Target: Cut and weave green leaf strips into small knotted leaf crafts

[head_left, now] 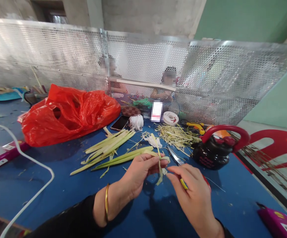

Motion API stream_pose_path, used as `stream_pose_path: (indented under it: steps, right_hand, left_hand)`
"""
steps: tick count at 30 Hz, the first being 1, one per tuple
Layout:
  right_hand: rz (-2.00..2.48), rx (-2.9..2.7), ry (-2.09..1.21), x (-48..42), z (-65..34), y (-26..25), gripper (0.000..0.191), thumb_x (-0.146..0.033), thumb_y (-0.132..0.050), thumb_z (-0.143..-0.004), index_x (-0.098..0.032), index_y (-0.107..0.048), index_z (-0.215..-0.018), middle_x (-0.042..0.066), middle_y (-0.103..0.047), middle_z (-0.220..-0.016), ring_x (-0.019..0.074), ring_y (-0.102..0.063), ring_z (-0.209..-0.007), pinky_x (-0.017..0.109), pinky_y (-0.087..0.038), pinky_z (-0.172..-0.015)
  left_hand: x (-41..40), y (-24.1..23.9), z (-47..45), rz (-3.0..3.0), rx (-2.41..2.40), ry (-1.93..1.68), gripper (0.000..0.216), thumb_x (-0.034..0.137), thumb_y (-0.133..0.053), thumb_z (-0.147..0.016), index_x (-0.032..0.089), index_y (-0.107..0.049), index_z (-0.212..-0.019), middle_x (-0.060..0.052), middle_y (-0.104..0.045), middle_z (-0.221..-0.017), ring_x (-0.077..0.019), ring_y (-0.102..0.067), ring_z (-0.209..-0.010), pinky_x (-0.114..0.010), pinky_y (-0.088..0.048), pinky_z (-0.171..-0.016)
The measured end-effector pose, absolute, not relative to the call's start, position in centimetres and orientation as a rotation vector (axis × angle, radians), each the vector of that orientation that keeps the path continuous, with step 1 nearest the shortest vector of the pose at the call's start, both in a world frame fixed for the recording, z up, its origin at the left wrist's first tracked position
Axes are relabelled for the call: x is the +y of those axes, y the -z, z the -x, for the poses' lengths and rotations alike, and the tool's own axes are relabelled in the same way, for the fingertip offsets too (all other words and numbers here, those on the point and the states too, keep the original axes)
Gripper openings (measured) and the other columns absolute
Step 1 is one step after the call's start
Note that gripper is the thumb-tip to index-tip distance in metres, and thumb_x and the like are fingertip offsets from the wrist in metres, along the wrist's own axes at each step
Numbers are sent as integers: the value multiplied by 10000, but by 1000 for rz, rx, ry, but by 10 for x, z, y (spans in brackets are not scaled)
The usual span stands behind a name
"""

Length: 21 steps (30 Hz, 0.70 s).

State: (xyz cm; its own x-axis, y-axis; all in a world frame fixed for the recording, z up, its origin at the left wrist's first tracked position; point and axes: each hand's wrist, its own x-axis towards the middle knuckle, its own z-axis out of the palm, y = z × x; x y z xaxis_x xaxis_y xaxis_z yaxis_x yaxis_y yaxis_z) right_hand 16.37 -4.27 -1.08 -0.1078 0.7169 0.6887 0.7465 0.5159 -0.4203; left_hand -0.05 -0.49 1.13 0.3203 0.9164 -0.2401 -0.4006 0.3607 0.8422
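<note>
My left hand (139, 170) is closed on a pale green leaf strip (159, 165), folded and crossed at the fingertips, one end hanging down. Close on its right, my right hand (191, 190) pinches thumb and forefinger at a loose end of the strip. Scissors (175, 156) point up and left behind the right hand. Yellow and red parts show around that hand; whether it also holds the scissors is hidden. Long pale green stalks (108, 147) lie beyond my left hand, beside a crumpled white scrap (153, 140).
A red plastic bag (71, 115), dark phone (120, 122), white string ball (136, 122), tape roll (170, 118) and plant scraps (178, 135) stand at the back. A black pot with red handle (211, 153) is right. A white cable (39, 165) crosses left. People sit behind the perforated screen (143, 56).
</note>
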Motion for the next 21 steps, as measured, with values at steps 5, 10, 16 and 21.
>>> stream_pose_path:
  steps: [5, 10, 16, 21]
  right_hand:
    - [1308, -1940, -265, -40, -153, 17, 189, -307, -563, -913, -212, -628, -764, 28, -626, -740, 201, -576, -719, 307, -408, -653]
    - [1202, -2010, -252, -41, -151, 15, 199, -198, -508, -917, -207, -567, -727, 20, -593, -730, 180, -555, -712, 288, -397, -637]
    - [1169, -2053, -251, -44, -150, 17, 216, -156, -497, -903, -206, -503, -693, 14, -559, -708, 172, -525, -689, 282, -384, -621]
    - [1172, -2049, -248, -45, -145, 19, 228, -146, -502, -900, -203, -488, -680, 10, -556, -698, 169, -528, -691, 281, -377, -626]
  left_hand:
    - [-9, -10, -6, -773, 801, -987, 234, 259, -792, -665, 106, -728, -829, -81, -737, -818, -141, -655, -759, -241, -479, -768]
    - [-10, -8, -9, -783, 811, -1006, 196, 248, -814, -615, 104, -725, -714, -65, -718, -737, -132, -633, -712, -243, -477, -757]
    - [-9, -5, -9, -765, 864, -1035, 159, 228, -792, -636, 127, -713, -731, -51, -718, -702, -133, -645, -692, -258, -492, -771]
    - [-9, -3, -9, -768, 867, -1040, 146, 202, -770, -652, 122, -702, -753, -48, -720, -700, -134, -653, -703, -252, -493, -775]
